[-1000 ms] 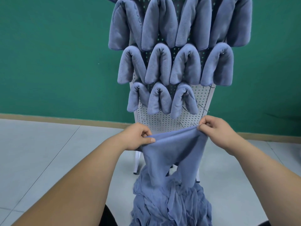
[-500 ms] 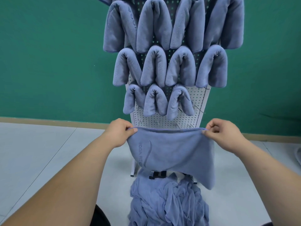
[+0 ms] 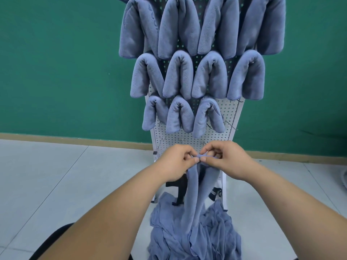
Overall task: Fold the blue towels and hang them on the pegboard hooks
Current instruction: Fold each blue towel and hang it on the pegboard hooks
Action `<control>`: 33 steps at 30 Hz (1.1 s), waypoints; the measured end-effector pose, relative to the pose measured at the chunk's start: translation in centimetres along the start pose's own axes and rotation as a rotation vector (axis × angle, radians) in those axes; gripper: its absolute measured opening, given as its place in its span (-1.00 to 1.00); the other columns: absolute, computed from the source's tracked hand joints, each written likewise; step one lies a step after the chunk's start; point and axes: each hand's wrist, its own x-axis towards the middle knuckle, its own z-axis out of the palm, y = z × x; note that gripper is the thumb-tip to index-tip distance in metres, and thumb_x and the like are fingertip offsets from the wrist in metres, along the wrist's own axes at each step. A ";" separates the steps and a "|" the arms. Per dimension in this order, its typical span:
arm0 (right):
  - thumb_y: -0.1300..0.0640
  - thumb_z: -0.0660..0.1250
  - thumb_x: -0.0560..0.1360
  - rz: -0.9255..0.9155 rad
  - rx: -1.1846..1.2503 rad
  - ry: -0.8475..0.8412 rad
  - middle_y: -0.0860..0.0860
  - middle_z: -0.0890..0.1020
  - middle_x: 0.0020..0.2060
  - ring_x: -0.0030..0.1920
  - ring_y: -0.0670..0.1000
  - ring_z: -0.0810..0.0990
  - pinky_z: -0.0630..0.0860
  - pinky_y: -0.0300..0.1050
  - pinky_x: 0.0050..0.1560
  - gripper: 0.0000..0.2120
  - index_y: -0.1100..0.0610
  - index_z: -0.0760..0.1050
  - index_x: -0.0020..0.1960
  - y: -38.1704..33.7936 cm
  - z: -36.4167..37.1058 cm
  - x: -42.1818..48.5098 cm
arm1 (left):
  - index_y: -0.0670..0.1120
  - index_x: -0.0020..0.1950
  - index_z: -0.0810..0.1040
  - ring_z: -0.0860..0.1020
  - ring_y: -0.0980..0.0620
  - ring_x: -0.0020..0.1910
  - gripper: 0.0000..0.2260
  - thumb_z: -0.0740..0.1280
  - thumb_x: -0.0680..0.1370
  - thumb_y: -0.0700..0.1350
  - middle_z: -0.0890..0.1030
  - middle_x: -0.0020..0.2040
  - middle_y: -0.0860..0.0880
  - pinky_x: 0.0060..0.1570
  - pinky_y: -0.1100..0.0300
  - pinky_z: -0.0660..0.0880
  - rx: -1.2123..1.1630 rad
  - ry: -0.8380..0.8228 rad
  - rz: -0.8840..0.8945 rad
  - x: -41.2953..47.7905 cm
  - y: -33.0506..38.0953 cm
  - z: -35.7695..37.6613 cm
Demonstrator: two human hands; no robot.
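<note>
Grip: left hand (image 3: 176, 163) and right hand (image 3: 228, 160) pinch towel (image 3: 193, 194) top edge together | long axis vertical, hanging down

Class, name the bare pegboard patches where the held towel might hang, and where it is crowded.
Free: the pegboard patch right of the lowest row's rightmost towel, and the strip of empty hooks just below that row. Crowded: the upper rows, packed with towels.
</note>
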 end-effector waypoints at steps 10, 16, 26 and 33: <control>-0.03 0.53 0.54 0.185 -0.185 -0.029 -0.13 0.70 -0.29 -0.31 -0.13 0.57 0.52 -0.15 -0.17 -0.89 -0.05 0.66 -0.12 3.1 -3.5 -0.7 | 0.03 -0.11 0.66 0.68 -0.06 -0.29 -0.89 0.43 0.61 -0.04 0.68 -0.34 0.01 -0.09 0.00 0.67 0.097 0.292 -0.162 0.8 -2.9 -3.5; -0.04 0.52 0.54 0.237 -0.403 0.093 -0.16 0.71 -0.23 -0.14 -0.10 0.66 0.60 -0.07 -0.06 -0.91 -0.11 0.66 -0.13 4.5 -5.4 -1.2 | 0.01 -0.13 0.66 0.68 -0.10 -0.17 -0.87 0.43 0.60 -0.02 0.69 -0.25 0.02 -0.01 -0.02 0.65 0.174 0.515 -0.280 0.9 -4.6 -5.7; 0.16 0.48 0.60 0.216 0.308 0.172 0.08 0.60 -0.37 -0.35 0.01 0.54 0.58 -0.12 -0.21 -0.93 0.06 0.72 0.06 2.7 -5.8 -1.4 | 0.04 0.01 0.63 0.72 -0.07 -0.29 -0.93 0.46 0.60 -0.13 0.70 -0.26 -0.07 0.04 -0.09 0.66 -0.013 0.429 -0.303 0.6 -4.8 -5.8; 0.30 0.50 0.54 0.198 0.374 -0.126 0.04 0.77 -0.04 -0.11 -0.01 0.67 0.59 -0.04 0.03 -0.72 0.05 0.73 0.20 -0.4 -4.2 -1.3 | 0.01 0.08 0.65 0.58 0.00 -0.24 -0.79 0.49 0.56 -0.27 0.66 -0.11 -0.04 -0.17 0.19 0.52 -0.157 0.226 -0.202 0.1 -1.7 -3.6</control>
